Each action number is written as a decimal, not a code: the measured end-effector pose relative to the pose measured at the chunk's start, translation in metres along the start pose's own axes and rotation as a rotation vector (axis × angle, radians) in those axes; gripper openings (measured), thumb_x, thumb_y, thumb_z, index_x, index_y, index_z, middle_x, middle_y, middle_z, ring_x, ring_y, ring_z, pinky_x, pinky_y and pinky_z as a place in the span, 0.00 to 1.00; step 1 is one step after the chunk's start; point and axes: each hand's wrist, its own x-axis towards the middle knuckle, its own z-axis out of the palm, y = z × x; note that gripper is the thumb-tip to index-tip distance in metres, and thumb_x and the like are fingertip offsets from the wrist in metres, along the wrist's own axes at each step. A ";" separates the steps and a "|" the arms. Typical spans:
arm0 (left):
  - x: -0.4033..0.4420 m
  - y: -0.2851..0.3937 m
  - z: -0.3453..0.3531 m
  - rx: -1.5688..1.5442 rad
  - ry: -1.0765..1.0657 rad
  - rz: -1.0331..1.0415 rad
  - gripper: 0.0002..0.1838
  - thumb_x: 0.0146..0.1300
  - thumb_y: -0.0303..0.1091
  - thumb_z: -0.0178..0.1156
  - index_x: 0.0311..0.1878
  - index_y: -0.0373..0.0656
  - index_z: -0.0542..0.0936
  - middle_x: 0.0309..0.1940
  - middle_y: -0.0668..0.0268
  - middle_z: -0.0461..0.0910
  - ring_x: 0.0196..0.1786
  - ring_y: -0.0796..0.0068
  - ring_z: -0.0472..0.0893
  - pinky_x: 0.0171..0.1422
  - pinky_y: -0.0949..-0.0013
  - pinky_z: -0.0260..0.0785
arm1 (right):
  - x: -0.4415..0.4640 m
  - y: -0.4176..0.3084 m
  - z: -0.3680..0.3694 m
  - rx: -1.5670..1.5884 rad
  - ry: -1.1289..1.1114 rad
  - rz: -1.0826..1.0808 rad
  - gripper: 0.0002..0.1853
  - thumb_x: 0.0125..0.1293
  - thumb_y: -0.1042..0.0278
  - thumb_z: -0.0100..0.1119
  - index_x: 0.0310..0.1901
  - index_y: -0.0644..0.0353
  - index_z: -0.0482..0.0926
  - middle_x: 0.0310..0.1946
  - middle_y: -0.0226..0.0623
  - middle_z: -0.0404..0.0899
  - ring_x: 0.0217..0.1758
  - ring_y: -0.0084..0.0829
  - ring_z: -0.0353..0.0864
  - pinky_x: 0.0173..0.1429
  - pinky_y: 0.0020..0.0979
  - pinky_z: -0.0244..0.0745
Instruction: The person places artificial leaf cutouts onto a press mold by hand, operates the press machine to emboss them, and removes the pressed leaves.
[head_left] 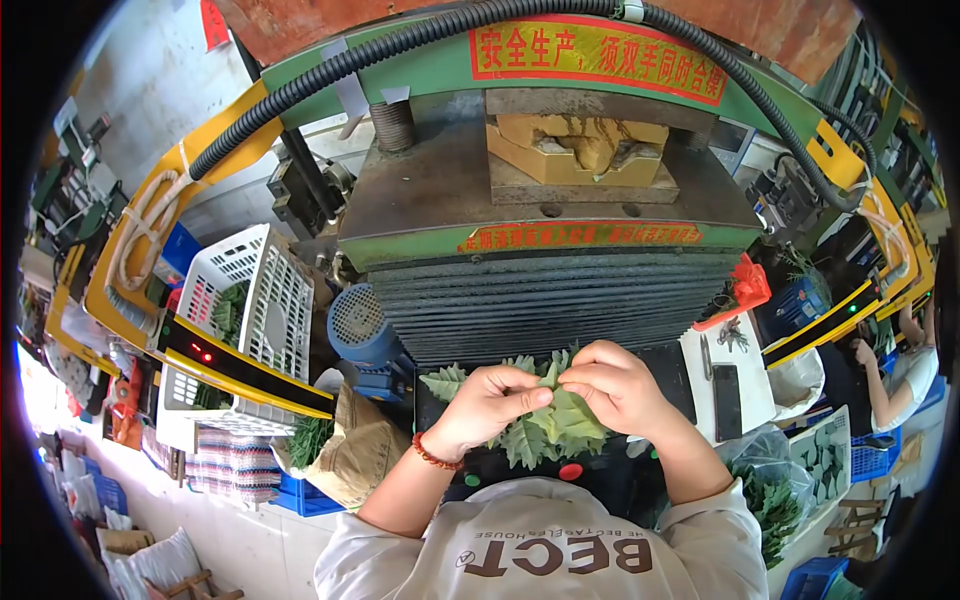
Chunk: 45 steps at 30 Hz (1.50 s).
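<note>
Several jagged green leaves (548, 438) are bunched in front of me, just above the front of a press. My left hand (492, 402) pinches the bunch near its top with thumb and forefinger. Close beside it, my right hand (612, 388) is closed at the fingertips on the same leaves. Its fingers partly cover the place where they grip. One darker leaf (443, 381) sticks out to the left, behind my left hand. Below the leaves, a red button (570, 472) and a green button (472, 480) show on the black panel.
Ahead stands the press bed (420, 210) with a gold-coloured mould (580, 150). A white crate (270, 300) and a brown paper bag (355, 445) hold greenery on the left. On the right are a phone (727, 402), a plastic bag (775, 470) and another person's arm (880, 385).
</note>
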 end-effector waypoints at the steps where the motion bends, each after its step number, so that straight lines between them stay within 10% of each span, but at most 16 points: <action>1: 0.000 -0.001 -0.001 0.001 0.000 0.001 0.05 0.59 0.28 0.66 0.29 0.40 0.81 0.18 0.76 0.71 0.21 0.88 0.60 0.23 0.83 0.52 | -0.001 -0.002 0.000 0.000 0.001 -0.001 0.06 0.54 0.81 0.61 0.34 0.61 0.81 0.30 0.31 0.74 0.25 0.27 0.68 0.28 0.25 0.63; 10: 0.021 -0.004 -0.019 0.120 0.500 0.295 0.02 0.60 0.25 0.61 0.34 0.37 0.81 0.23 0.72 0.75 0.21 0.85 0.65 0.23 0.80 0.55 | 0.012 -0.018 -0.033 0.217 -0.005 0.150 0.05 0.54 0.81 0.62 0.34 0.63 0.81 0.29 0.33 0.76 0.27 0.26 0.70 0.30 0.22 0.64; 20: 0.018 0.038 -0.002 0.744 0.072 0.574 0.01 0.56 0.22 0.61 0.31 0.37 0.80 0.26 0.69 0.77 0.21 0.80 0.66 0.24 0.77 0.57 | 0.035 -0.005 -0.021 0.132 -0.158 0.213 0.05 0.55 0.82 0.62 0.35 0.66 0.81 0.30 0.35 0.77 0.25 0.24 0.71 0.29 0.21 0.65; 25: 0.035 0.046 -0.026 0.654 0.302 0.591 0.01 0.58 0.24 0.60 0.32 0.38 0.79 0.25 0.70 0.76 0.22 0.80 0.66 0.26 0.78 0.58 | 0.056 -0.001 -0.045 0.381 -0.034 0.177 0.06 0.57 0.81 0.62 0.37 0.67 0.81 0.30 0.35 0.77 0.25 0.23 0.73 0.28 0.19 0.67; 28: 0.053 0.033 -0.043 0.496 0.310 0.570 0.02 0.59 0.25 0.60 0.33 0.38 0.79 0.24 0.71 0.75 0.23 0.80 0.65 0.27 0.78 0.58 | 0.092 0.047 -0.051 0.469 0.086 0.632 0.04 0.62 0.77 0.58 0.37 0.65 0.81 0.35 0.36 0.81 0.22 0.18 0.71 0.27 0.20 0.67; 30: 0.067 0.025 -0.054 0.347 0.313 0.545 0.02 0.60 0.26 0.60 0.33 0.38 0.78 0.24 0.72 0.74 0.23 0.80 0.65 0.29 0.78 0.58 | 0.131 0.096 -0.056 0.190 0.035 0.628 0.11 0.66 0.65 0.57 0.43 0.63 0.81 0.35 0.38 0.79 0.29 0.27 0.77 0.33 0.28 0.73; 32: 0.074 0.023 -0.057 0.337 0.313 0.522 0.03 0.60 0.26 0.60 0.33 0.38 0.78 0.24 0.72 0.74 0.23 0.80 0.65 0.29 0.78 0.58 | 0.152 0.197 -0.047 -0.609 0.075 0.053 0.20 0.67 0.54 0.54 0.55 0.58 0.76 0.50 0.38 0.77 0.48 0.33 0.77 0.51 0.38 0.73; 36: 0.080 0.019 -0.062 0.336 0.302 0.429 0.03 0.61 0.27 0.59 0.33 0.38 0.77 0.24 0.72 0.73 0.24 0.81 0.65 0.30 0.78 0.59 | 0.180 0.264 -0.057 -0.535 0.031 0.084 0.29 0.69 0.43 0.45 0.66 0.49 0.64 0.67 0.33 0.64 0.68 0.35 0.63 0.70 0.43 0.57; 40: 0.082 0.012 -0.071 0.349 0.352 0.379 0.04 0.61 0.27 0.60 0.33 0.37 0.77 0.24 0.72 0.73 0.25 0.81 0.65 0.30 0.78 0.59 | 0.207 0.254 -0.044 1.656 0.340 0.084 0.35 0.67 0.36 0.36 0.71 0.44 0.54 0.73 0.29 0.53 0.74 0.34 0.54 0.76 0.42 0.47; 45: 0.077 0.009 -0.089 0.161 0.459 0.262 0.04 0.61 0.28 0.60 0.34 0.37 0.77 0.25 0.70 0.74 0.25 0.80 0.66 0.31 0.77 0.61 | 0.189 0.259 -0.065 1.459 -0.022 0.015 0.36 0.67 0.34 0.31 0.72 0.43 0.53 0.72 0.29 0.54 0.75 0.36 0.52 0.76 0.47 0.45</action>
